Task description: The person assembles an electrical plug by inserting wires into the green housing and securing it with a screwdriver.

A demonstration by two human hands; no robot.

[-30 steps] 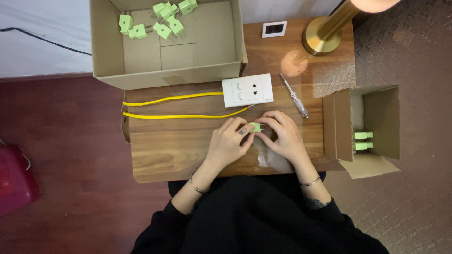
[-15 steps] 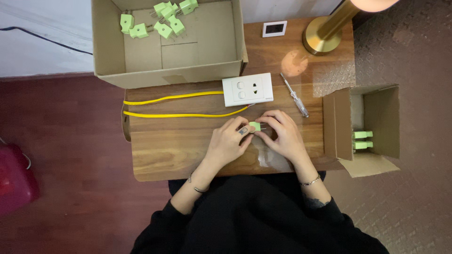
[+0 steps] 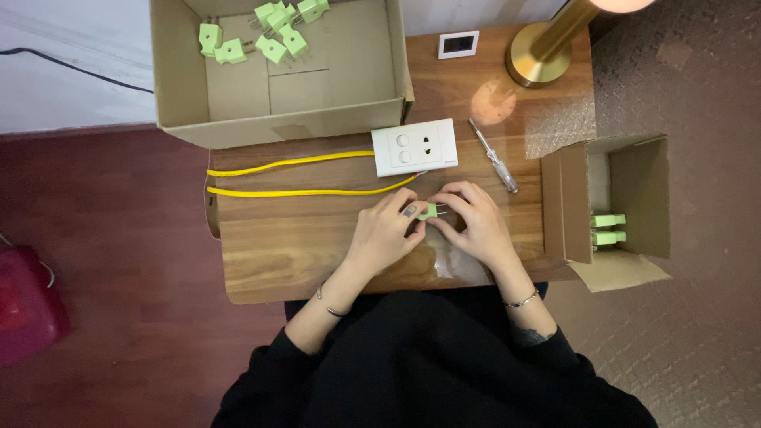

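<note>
Over our wooden worktop (image 3: 301, 254), both our left hand (image 3: 386, 235) and right hand (image 3: 474, 224) pinch one green plug (image 3: 429, 212) between closed fingers, steadying it just below the white socket (image 3: 414, 147).

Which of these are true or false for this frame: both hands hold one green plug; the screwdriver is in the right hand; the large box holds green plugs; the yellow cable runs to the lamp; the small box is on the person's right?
1. Both the left hand and right hand hold one green plug. True.
2. The screwdriver is in the right hand. False: it lies on the wooden table, beside the white socket plate.
3. The large cardboard box holds green plugs. True.
4. The yellow cable runs to the lamp. False: it runs to the socket plate.
5. The small cardboard box is on the person's right. True.
</note>
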